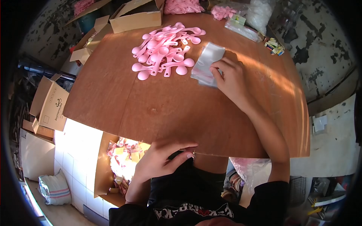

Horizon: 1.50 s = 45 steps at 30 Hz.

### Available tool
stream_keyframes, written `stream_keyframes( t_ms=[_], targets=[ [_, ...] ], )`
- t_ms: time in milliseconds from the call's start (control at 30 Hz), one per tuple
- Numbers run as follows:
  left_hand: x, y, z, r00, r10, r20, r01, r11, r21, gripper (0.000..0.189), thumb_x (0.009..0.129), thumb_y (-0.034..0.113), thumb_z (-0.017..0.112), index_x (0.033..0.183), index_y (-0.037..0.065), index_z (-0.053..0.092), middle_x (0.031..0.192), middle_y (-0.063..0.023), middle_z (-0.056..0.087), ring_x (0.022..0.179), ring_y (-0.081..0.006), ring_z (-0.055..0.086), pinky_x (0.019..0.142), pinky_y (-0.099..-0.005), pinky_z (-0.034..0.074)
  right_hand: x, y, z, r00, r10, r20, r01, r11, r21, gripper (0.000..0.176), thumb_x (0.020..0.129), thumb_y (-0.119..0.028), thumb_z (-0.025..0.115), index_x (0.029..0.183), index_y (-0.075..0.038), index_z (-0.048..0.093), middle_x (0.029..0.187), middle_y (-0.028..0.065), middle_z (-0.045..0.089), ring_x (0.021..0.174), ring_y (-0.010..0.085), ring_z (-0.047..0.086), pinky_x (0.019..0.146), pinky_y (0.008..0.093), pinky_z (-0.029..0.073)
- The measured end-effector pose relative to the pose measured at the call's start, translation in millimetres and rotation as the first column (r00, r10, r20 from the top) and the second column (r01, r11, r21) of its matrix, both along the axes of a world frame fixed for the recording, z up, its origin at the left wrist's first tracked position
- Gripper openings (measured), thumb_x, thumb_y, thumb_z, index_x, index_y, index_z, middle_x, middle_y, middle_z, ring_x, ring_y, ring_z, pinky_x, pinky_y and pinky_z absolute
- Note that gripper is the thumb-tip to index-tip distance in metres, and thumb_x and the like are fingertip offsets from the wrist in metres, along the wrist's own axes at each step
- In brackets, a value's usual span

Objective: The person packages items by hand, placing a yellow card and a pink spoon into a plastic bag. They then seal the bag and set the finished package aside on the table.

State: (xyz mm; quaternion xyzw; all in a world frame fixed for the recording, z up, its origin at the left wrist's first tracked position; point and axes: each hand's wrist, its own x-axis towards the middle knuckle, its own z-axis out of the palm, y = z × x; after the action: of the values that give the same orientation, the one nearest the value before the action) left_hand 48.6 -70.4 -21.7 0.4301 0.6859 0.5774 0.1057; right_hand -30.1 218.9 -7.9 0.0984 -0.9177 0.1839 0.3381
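Observation:
My right hand (230, 75) is at the right side of a stack of clear plastic bags (208, 56) on the brown table. Its thumb and forefinger are pinched together on the bags' edge. Left of the bags lies a heap of pink measuring spoons (160, 51), many with a round scoop and a short handle. My left hand (166, 156) is over the table's front edge, close to my body. Its fingers are stretched out and its thumb stands apart, with nothing seen in it.
Beneath the table's front left is a cardboard box (101, 169) of small wrapped packets. Open cartons (137, 20) stand at the back left, another carton (51, 103) at the left. Bagged pink items (184, 6) and small coloured boxes (274, 46) line the far edge.

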Motion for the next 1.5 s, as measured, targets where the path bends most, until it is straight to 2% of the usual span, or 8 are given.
stream_keyframes(
  t_ms=[500,567,800,933,1000,1233,1300,1500],
  targets=[
    [-28.8,37.4,46.2,0.899,0.111,-0.423,-0.205,0.962,-0.182,0.031,0.08,0.013,0.074,0.108,0.003,0.066,0.099,-0.0183,0.066,0.089,-0.0374,0.065,0.079,-0.0428,0.051,-44.5,19.5,-10.4,0.947,0.024,0.32,0.008,0.995,-0.1,0.017,0.079,-0.015,0.061,0.079,0.0,0.068,0.075,0.023,0.066,0.072,0.0372,0.067,0.07,0.0455,0.052],
    [-41.2,41.4,48.8,0.837,0.091,-0.54,-0.285,0.915,-0.287,0.034,0.08,0.018,0.074,0.11,0.003,0.065,0.103,-0.0187,0.066,0.092,-0.0381,0.065,0.081,-0.0454,0.051,-50.8,25.7,-12.3,0.905,0.003,0.426,0.025,0.998,-0.061,0.016,0.082,-0.016,0.064,0.086,-0.001,0.07,0.073,0.015,0.069,0.065,0.0211,0.067,0.063,0.0355,0.051],
    [-117.7,89.4,17.4,0.696,-0.078,-0.714,-0.271,0.892,-0.361,0.05,0.085,0.023,0.068,0.128,0.002,0.054,0.136,-0.0181,0.05,0.122,-0.0358,0.052,0.103,-0.0449,0.042,-53.7,26.2,-7.2,0.869,0.043,0.493,0.051,0.983,-0.177,0.017,0.084,-0.019,0.064,0.088,-0.004,0.071,0.072,0.012,0.07,0.065,0.0166,0.066,0.062,0.0337,0.05],
    [-134.8,108.6,15.9,0.84,-0.299,-0.453,-0.077,0.76,-0.645,0.051,0.086,0.025,0.067,0.129,0.002,0.053,0.138,-0.0184,0.047,0.126,-0.0359,0.049,0.105,-0.0453,0.04,-44.1,20.3,9.5,0.933,-0.194,0.303,0.231,0.969,-0.092,0.014,0.083,-0.019,0.063,0.086,-0.007,0.07,0.076,0.0118,0.07,0.07,0.0253,0.068,0.065,0.0385,0.052],
    [-136.6,109.8,7.6,0.796,-0.29,-0.531,-0.142,0.764,-0.629,0.05,0.088,0.026,0.065,0.129,0.001,0.053,0.14,-0.019,0.045,0.125,-0.0366,0.049,0.105,-0.0451,0.04,-33.7,15.8,17.3,0.963,-0.268,0.011,0.267,0.955,-0.125,0.011,0.084,-0.018,0.062,0.084,-0.009,0.068,0.079,0.0109,0.07,0.074,0.0337,0.067,0.066,0.0455,0.052],
    [-97.8,71.5,31.3,0.873,0.089,-0.479,-0.284,0.892,-0.352,0.051,0.079,0.011,0.07,0.126,0.001,0.052,0.136,-0.0168,0.047,0.127,-0.0354,0.046,0.104,-0.0477,0.04,50.7,-13.1,40.2,0.997,0.07,-0.041,-0.057,0.965,0.255,0.007,0.083,-0.013,0.066,0.083,-0.006,0.066,0.082,0.0087,0.065,0.077,0.0288,0.062,0.073,0.0409,0.047],
    [-85.1,55.8,30.3,0.81,0.18,-0.558,-0.24,0.97,-0.037,0.052,0.074,0.002,0.073,0.123,0.003,0.054,0.141,-0.0172,0.042,0.127,-0.0346,0.047,0.102,-0.0469,0.041,82.8,-34.0,44.9,0.987,0.158,-0.007,-0.152,0.962,0.225,0.006,0.082,-0.013,0.067,0.084,-0.007,0.066,0.086,0.0071,0.064,0.081,0.0279,0.06,0.077,0.0424,0.046],
    [-53.9,26.4,18.7,0.88,-0.082,-0.468,0.154,0.981,0.117,0.028,0.078,-0.001,0.074,0.104,-0.002,0.065,0.107,-0.0166,0.068,0.103,-0.0294,0.067,0.095,-0.0436,0.05,132.2,-57.0,58.9,0.93,0.348,0.118,-0.342,0.937,-0.073,0.011,0.082,-0.01,0.07,0.091,-0.004,0.067,0.091,0.0083,0.066,0.088,0.0278,0.062,0.078,0.038,0.049]
  ],
)
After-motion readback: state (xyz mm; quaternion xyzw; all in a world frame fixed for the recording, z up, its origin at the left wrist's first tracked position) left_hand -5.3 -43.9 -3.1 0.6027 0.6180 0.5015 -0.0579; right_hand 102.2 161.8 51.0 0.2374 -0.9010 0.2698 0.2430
